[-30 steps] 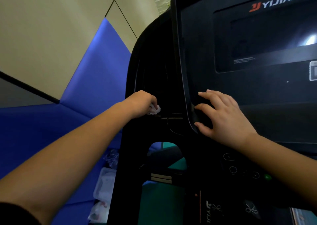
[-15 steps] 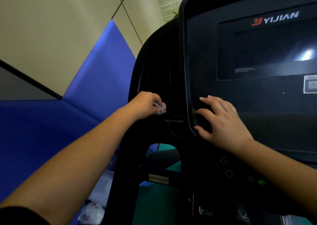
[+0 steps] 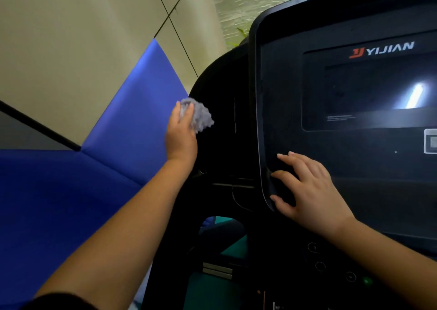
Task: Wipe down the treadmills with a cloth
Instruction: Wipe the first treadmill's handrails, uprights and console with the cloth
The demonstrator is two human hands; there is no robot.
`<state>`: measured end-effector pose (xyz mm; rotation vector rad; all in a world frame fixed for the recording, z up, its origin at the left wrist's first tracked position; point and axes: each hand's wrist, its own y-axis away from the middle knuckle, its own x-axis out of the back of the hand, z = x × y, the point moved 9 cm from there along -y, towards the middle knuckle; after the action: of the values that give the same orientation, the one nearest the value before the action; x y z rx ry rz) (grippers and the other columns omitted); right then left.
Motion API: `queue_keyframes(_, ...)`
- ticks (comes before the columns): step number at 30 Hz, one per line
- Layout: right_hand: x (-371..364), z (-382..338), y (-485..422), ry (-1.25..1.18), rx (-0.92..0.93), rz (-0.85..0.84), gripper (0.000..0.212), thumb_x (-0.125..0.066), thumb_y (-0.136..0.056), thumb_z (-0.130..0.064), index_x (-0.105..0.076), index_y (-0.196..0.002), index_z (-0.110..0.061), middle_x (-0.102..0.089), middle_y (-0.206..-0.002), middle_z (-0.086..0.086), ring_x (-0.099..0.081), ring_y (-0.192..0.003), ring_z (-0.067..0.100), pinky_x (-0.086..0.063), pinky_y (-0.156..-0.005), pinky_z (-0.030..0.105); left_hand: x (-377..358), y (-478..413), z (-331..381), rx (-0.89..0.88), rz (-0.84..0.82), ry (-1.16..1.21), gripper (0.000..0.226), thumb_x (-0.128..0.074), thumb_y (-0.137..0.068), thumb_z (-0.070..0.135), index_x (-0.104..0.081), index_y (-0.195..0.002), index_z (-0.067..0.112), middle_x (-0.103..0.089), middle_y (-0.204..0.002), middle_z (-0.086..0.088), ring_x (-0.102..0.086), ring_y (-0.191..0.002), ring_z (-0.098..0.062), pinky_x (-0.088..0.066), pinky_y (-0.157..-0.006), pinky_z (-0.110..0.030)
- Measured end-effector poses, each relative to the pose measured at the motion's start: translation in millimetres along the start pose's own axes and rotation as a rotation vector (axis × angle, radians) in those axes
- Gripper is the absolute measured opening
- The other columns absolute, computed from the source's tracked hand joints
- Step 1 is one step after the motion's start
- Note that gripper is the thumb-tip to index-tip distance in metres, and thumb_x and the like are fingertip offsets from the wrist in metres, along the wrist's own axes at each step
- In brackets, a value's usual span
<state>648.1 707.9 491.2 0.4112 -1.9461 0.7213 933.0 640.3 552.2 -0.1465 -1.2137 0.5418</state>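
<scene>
left hand (image 3: 181, 134) grips the crumpled grey cloth (image 3: 201, 116) in its fingers and holds it against the black side housing of the treadmill (image 3: 224, 125), above and left of the right hand (image 3: 307, 191). right hand lies flat, fingers spread and relaxed, on the lower left corner of the console panel (image 3: 354, 158).

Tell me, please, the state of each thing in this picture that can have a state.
cloth, crumpled, at the edge of the treadmill frame.
left hand, raised, holds the cloth.
right hand, open, fingers spread, rests on the console at its left edge.
screen, dark, with only a bright reflection.
green light, lit.
</scene>
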Motion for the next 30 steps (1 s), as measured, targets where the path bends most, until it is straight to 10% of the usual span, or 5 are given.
queue_keyframes(11, 1.0, -0.2, -1.1, 0.011, 0.002, 0.012, 0.045, -0.065, -0.079, -0.047, -0.064, -0.115, -0.02, -0.047, -0.141, 0.006, -0.037, -0.137, 0.025, -0.031, -0.109, 0.043, -9.2, -96.2, 113.4, -0.4, -0.189, 0.0, 0.058, -0.056, -0.091, 0.002, -0.041, -0.144, 0.022, -0.024, -0.156, -0.009, -0.028, -0.141, -0.027, -0.015, -0.105, -0.002)
queue_keyframes(14, 0.2, -1.3, -0.9, 0.012, 0.008, 0.02, 0.044, -0.065, -0.079, -0.046, -0.064, -0.114, -0.02, -0.047, -0.141, 0.006, -0.037, -0.136, 0.026, -0.032, -0.109, 0.044, -2.3, -85.9, 83.7, -0.315, -0.214, -0.032, 0.054, -0.053, -0.094, 0.014, -0.038, -0.145, 0.026, -0.025, -0.156, -0.005, -0.029, -0.141, -0.028, -0.025, -0.112, -0.03)
queue_keyframes(20, 1.3, -1.3, -0.2, 0.025, 0.001, 0.021, 0.044, -0.067, -0.078, -0.045, -0.063, -0.114, -0.02, -0.046, -0.14, 0.006, -0.037, -0.136, 0.026, -0.033, -0.108, 0.046, 2.1, 20.7, -15.5, -0.086, -0.234, -0.116, 0.062, -0.061, -0.09, 0.012, -0.036, -0.146, 0.017, -0.031, -0.152, -0.013, -0.036, -0.135, -0.031, -0.037, -0.104, -0.04)
queue_keyframes(30, 3.7, -5.0, -0.2, 0.043, -0.005, 0.024, 0.044, -0.068, -0.079, -0.043, -0.065, -0.114, -0.017, -0.046, -0.14, 0.007, -0.037, -0.135, 0.028, -0.033, -0.107, 0.048, 17.9, 156.2, -68.6, 0.181, -0.197, 0.086, 0.051, -0.053, -0.096, 0.011, -0.039, -0.145, 0.019, -0.028, -0.155, -0.007, -0.031, -0.14, -0.018, -0.027, -0.109, -0.021)
